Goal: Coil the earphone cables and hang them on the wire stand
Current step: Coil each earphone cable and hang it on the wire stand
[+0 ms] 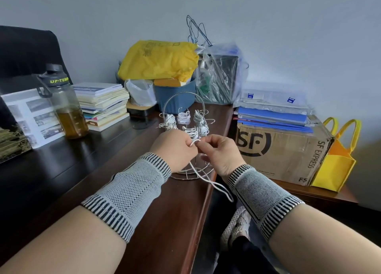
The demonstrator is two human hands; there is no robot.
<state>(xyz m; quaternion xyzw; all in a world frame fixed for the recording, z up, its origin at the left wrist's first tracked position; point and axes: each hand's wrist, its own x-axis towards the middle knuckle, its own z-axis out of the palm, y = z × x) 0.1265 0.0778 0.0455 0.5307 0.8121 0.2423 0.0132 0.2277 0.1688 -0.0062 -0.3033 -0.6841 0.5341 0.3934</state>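
I see the dark wooden desk [61, 170] filling the lower left of the frame, a cardboard box [284, 152] at right. At centre stands the wire stand [186, 112], several coiled white cables [183, 118] hung on its hooks. Just below it, my left hand [173, 148] is curled around a white earphone cable [203, 175]; my right hand [218, 152] pinches the same cable close beside it, and its loose loop trails toward lower right, off the desk edge.
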